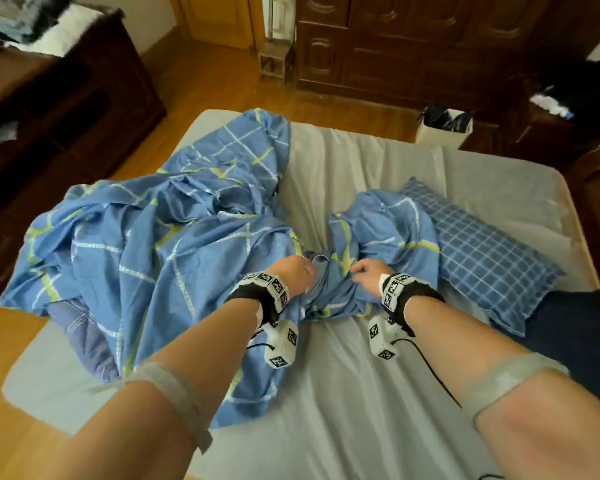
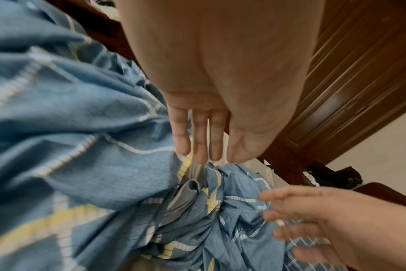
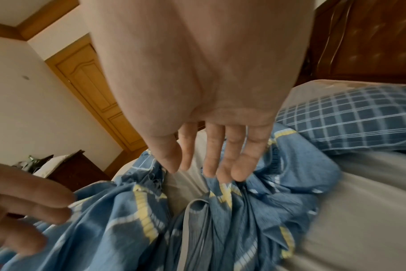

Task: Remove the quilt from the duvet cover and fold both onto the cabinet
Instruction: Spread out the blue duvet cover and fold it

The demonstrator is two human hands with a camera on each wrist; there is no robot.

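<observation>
The blue duvet cover (image 1: 174,237) with white and yellow check lines lies crumpled over the left and middle of the bed (image 1: 343,393). A bunched part (image 2: 197,210) sits between my hands, with a grey-blue striped fold (image 3: 197,207) poking out of it. Whether that fold is the quilt I cannot tell. My left hand (image 1: 293,271) hovers just over the bunch, fingers (image 2: 199,143) straight. My right hand (image 1: 368,271) is beside it, and its straight fingertips (image 3: 220,172) touch the blue cloth. Neither hand grips anything.
A blue checked pillow (image 1: 482,251) lies right of my hands. A dark wooden cabinet (image 1: 66,109) stands left of the bed, with pale and dark things piled on top. A dark wardrobe (image 1: 430,46) and a lined bin (image 1: 444,128) stand beyond the far edge.
</observation>
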